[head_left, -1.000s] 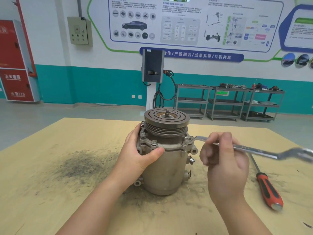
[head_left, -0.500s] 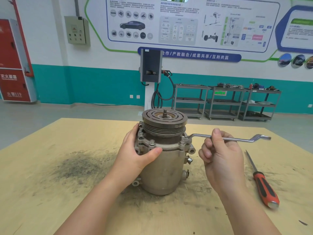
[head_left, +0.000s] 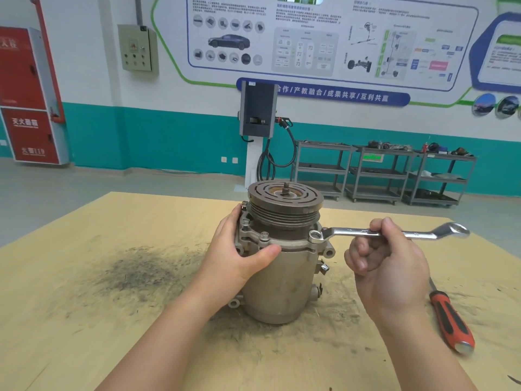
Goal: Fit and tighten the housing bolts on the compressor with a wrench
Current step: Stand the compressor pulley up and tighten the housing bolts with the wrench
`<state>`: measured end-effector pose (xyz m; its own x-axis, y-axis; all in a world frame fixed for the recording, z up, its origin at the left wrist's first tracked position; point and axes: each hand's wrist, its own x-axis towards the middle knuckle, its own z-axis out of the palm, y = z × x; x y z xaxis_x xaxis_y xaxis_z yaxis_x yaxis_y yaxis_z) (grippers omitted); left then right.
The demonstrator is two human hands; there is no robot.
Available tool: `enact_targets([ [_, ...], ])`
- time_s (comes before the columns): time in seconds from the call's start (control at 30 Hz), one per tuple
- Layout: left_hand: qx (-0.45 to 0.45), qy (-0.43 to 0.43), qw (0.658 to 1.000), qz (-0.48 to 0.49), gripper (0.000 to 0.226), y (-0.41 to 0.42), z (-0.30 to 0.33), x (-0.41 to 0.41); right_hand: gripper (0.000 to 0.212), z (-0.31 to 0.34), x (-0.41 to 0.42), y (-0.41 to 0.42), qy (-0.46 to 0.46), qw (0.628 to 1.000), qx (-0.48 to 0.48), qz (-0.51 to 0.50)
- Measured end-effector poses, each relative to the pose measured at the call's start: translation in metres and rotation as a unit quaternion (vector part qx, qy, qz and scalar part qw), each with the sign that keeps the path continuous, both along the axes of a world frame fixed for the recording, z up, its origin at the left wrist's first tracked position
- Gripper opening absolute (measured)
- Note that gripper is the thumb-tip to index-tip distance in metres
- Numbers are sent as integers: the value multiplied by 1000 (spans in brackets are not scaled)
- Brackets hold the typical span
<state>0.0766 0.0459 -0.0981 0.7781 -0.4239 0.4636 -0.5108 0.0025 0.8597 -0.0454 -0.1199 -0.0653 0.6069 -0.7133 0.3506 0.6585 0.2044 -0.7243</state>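
Compressor (head_left: 282,266): stands upright on the wooden table (head_left: 84,277), near the middle, pulley (head_left: 285,203) uppermost; a dark smear of grime lies on the table to its left.

Left hand (head_left: 239,255): wraps the left side of the housing just under the flange, thumb across the front, fingers curled round the far side. Its hold matches that of a second ago.

Right hand (head_left: 389,266): fingers curled round the shank of the ring wrench (head_left: 394,234), thumb and forefinger pinching it near mid-length.

Ring wrench: its near ring sits over the housing bolt (head_left: 315,235) on the right of the flange; the free ring points to the right.

Change: a second ago the handle pointed right and toward the near side, blurred in swing; half a second ago it pointed right and slightly far; now it lies much the same, sharp and level. The wrench has swept away from the person about the bolt, with the ring seemingly seated throughout. Judged as one tightening stroke at or close to its end; a reset of the wrench or a further pull is the likely need.

Other housing bolts (head_left: 264,235): three heads stand visible on the left and near flange, seated; whether they are fully tight cannot be told.

Screwdriver (head_left: 451,320): red and black handle, lying on the table at the near right, apart from both hands.
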Motion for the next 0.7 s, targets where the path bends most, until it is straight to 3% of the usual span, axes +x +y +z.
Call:
enact_targets([
  [0.17, -2, -1, 1000, 2, 102, 0, 0, -1, 35, 1, 0, -6, 28, 999, 2, 30],
  [0.27, 4, -3, 1000, 4, 94, 0, 0, 0, 39, -5, -2, 6, -5, 991, -103, -81],
  [0.37, 4, -1, 1000, 4, 90, -1, -1, 0, 37, -11, -6, 20, -69, 920, -319, -218],
  [0.5, -14, 4, 1000, -1, 99, -1, -2, 0, 17, -20, -3, 37, -89, 806, -533, -240],
  [0.63, -19, -4, 1000, -1, 93, -1, -2, 0, 10, -22, -1, 39, -82, 780, -576, -230],
  [0.7, -20, 0, 1000, 0, 93, -2, -1, 0, 20, -19, -4, 34, -94, 810, -528, -238],
])
